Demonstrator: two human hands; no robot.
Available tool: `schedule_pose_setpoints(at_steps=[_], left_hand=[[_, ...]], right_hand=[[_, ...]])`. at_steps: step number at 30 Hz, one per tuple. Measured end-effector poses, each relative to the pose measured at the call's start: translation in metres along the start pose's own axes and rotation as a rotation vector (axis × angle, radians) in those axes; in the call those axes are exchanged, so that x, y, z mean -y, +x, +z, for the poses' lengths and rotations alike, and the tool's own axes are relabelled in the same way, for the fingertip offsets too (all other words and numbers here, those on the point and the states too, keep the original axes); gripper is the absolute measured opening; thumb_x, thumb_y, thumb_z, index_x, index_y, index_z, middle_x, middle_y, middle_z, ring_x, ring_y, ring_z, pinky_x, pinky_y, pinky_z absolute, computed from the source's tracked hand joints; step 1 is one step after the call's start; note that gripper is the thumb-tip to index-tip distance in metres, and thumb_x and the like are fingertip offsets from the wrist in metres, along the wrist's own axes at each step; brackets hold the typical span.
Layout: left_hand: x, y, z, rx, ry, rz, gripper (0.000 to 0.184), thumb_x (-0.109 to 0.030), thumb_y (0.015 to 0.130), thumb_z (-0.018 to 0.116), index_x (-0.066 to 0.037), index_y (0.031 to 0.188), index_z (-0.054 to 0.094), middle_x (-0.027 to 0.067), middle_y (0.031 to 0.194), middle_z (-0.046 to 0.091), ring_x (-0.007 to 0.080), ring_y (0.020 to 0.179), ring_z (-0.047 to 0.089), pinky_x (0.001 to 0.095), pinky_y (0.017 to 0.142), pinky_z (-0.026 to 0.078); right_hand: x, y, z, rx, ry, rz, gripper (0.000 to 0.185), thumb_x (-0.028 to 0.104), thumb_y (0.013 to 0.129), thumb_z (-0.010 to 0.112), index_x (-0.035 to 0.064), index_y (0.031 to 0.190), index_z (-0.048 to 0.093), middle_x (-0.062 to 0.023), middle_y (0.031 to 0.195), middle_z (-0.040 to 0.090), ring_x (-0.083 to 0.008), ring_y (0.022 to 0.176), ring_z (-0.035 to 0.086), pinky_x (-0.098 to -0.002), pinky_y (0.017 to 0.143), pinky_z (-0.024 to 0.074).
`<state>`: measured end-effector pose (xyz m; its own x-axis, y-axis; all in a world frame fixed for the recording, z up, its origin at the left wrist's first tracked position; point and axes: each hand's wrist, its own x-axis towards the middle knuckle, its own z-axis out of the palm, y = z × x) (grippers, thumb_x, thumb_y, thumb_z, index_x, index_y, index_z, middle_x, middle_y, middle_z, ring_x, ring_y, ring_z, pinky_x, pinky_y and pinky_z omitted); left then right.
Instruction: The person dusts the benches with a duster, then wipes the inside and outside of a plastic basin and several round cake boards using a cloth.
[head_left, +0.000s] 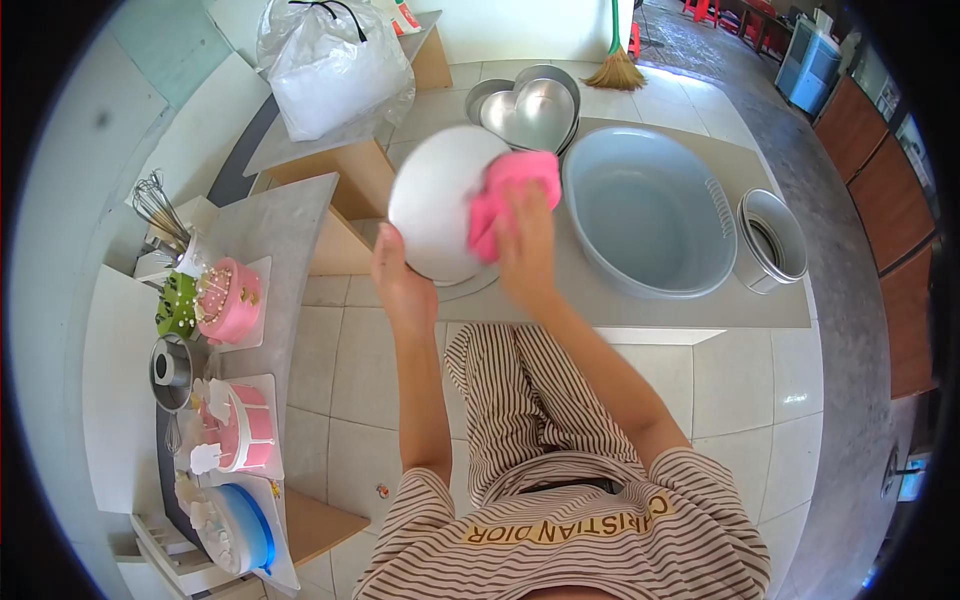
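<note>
My left hand (402, 280) grips the lower left edge of a round, whitish metal-looking disc (432, 190); whether it is a plate or the base of a cake pan I cannot tell. The disc is tilted up above the low table. My right hand (527, 245) is closed on a pink cloth (538, 170) and presses it against the disc's right side, with the cloth slightly blurred. Right of the hands stands a large grey-blue plastic basin (598, 262), seemingly with water in it. Behind the disc lie several metal cake pans (545, 112), one of them heart-shaped.
Round nested tins (787, 243) stand at the low table's (480, 308) right end. On the left counter (285, 230) are pink cakes (232, 300), a blue-white cake (235, 530) and whisks (162, 210). A plastic bag (335, 85) sits behind; a broom (615, 70) stands beyond.
</note>
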<state>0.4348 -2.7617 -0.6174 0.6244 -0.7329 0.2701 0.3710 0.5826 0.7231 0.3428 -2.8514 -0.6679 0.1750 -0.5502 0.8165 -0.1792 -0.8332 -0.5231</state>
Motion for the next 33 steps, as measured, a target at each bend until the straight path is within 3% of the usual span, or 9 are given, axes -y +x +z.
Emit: schedule_pose_setpoints(at_steps=[3, 5, 9, 15, 20, 25, 27, 30, 33], left_hand=[[0.020, -0.015, -0.007, 0.020, 0.223, -0.076, 0.039, -0.030, 0.086, 0.038, 0.004, 0.107, 0.042, 0.0091, 0.103, 0.048, 0.0148, 0.092, 0.048, 0.0275, 0.079, 0.039], [0.040, -0.012, -0.010, -0.026, 0.158, -0.067, 0.040, -0.030, 0.087, 0.037, 0.004, 0.107, 0.043, 0.0091, 0.104, 0.048, 0.0146, 0.092, 0.048, 0.0273, 0.079, 0.039], [0.013, 0.004, -0.002, -0.014, -0.026, -0.026, 0.043, -0.032, 0.087, 0.034, 0.004, 0.109, 0.041, 0.0117, 0.107, 0.047, 0.0159, 0.095, 0.047, 0.0291, 0.081, 0.039], [0.018, -0.012, -0.006, 0.050, 0.103, -0.052, 0.044, -0.032, 0.087, 0.034, 0.006, 0.108, 0.042, 0.0137, 0.109, 0.047, 0.0213, 0.098, 0.048, 0.0347, 0.083, 0.039], [0.007, 0.003, -0.006, 0.012, -0.238, -0.235, 0.041, -0.030, 0.087, 0.035, 0.006, 0.108, 0.042, 0.0138, 0.107, 0.049, 0.0217, 0.095, 0.050, 0.0340, 0.082, 0.039], [0.003, -0.004, -0.017, -0.008, -0.056, -0.085, 0.040, -0.028, 0.087, 0.036, 0.006, 0.107, 0.043, 0.0131, 0.104, 0.050, 0.0199, 0.094, 0.050, 0.0332, 0.081, 0.039], [0.010, -0.008, -0.006, 0.002, -0.019, -0.076, 0.040, -0.028, 0.087, 0.037, 0.006, 0.106, 0.043, 0.0130, 0.104, 0.050, 0.0196, 0.093, 0.050, 0.0330, 0.081, 0.040], [0.008, -0.001, -0.007, 0.005, -0.048, -0.094, 0.039, -0.027, 0.087, 0.038, 0.006, 0.106, 0.043, 0.0123, 0.104, 0.050, 0.0189, 0.093, 0.050, 0.0323, 0.080, 0.040], [-0.002, 0.006, -0.013, 0.000, -0.181, -0.147, 0.037, -0.026, 0.087, 0.038, 0.004, 0.108, 0.042, 0.0113, 0.106, 0.049, 0.0191, 0.096, 0.049, 0.0311, 0.081, 0.040]], right_hand=[[0.004, 0.041, -0.010, -0.191, 0.142, 0.133, 0.034, 0.021, 0.072, 0.050, 0.0130, 0.105, 0.053, -0.0123, 0.109, 0.045, -0.0367, 0.109, 0.034, -0.0527, 0.090, 0.0198], [0.034, 0.042, -0.013, 0.140, 0.032, -0.208, 0.033, 0.022, 0.075, 0.047, 0.0089, 0.106, 0.051, -0.0170, 0.109, 0.044, -0.0377, 0.108, 0.034, -0.0525, 0.090, 0.0200], [0.037, -0.012, -0.006, 0.179, -0.047, -0.347, 0.034, 0.022, 0.075, 0.048, 0.0076, 0.106, 0.050, -0.0180, 0.108, 0.045, -0.0377, 0.108, 0.034, -0.0508, 0.091, 0.0204], [0.015, 0.029, -0.011, -0.201, 0.049, 0.123, 0.033, 0.024, 0.073, 0.051, 0.0120, 0.104, 0.053, -0.0120, 0.111, 0.045, -0.0374, 0.107, 0.036, -0.0498, 0.091, 0.0212], [0.054, -0.007, -0.017, 0.256, 0.031, -0.354, 0.038, 0.029, 0.071, 0.053, 0.0119, 0.105, 0.052, -0.0130, 0.111, 0.045, -0.0375, 0.105, 0.037, -0.0514, 0.089, 0.0221], [-0.003, 0.017, -0.018, 0.080, 0.104, -0.073, 0.039, 0.026, 0.067, 0.056, 0.0098, 0.103, 0.052, -0.0125, 0.104, 0.048, -0.0348, 0.100, 0.041, -0.0490, 0.088, 0.0250], [0.017, 0.043, -0.025, 0.059, -0.040, -0.178, 0.043, 0.026, 0.066, 0.057, 0.0090, 0.105, 0.050, -0.0116, 0.108, 0.047, -0.0335, 0.102, 0.039, -0.0476, 0.088, 0.0251], [0.057, 0.019, -0.030, 0.486, 0.040, -0.417, 0.050, 0.024, 0.061, 0.061, 0.0114, 0.108, 0.049, -0.0102, 0.116, 0.042, -0.0323, 0.112, 0.031, -0.0493, 0.093, 0.0196], [0.030, -0.006, -0.028, 0.433, -0.216, -0.367, 0.052, 0.021, 0.060, 0.064, 0.0123, 0.109, 0.049, -0.0088, 0.116, 0.043, -0.0313, 0.113, 0.032, -0.0487, 0.095, 0.0209]])
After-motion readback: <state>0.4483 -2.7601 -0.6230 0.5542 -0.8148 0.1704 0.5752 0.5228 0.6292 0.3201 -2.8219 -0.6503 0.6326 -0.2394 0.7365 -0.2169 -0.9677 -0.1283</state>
